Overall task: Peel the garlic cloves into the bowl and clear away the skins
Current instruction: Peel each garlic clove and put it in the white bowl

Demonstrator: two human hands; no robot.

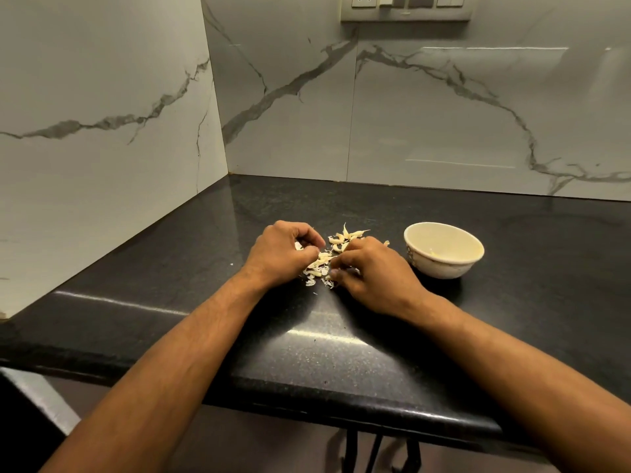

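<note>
A small heap of pale garlic cloves (345, 236) lies on the black counter, with torn papery skins (316, 273) scattered just in front of it. My left hand (281, 252) hovers over the left side of the heap, its fingers curled and pinching a small pale piece. My right hand (374, 273) sits on the right side, fingertips curled down onto a clove among the skins. Both hands meet over the heap and hide its middle. To the right stands a cream bowl (444, 264), holding a bit of peeled garlic at its bottom.
The black stone counter (341, 343) has a rounded front edge close to me. Marble-look wall panels close off the left side and the back. A switch and socket plate (406, 6) is high on the back wall.
</note>
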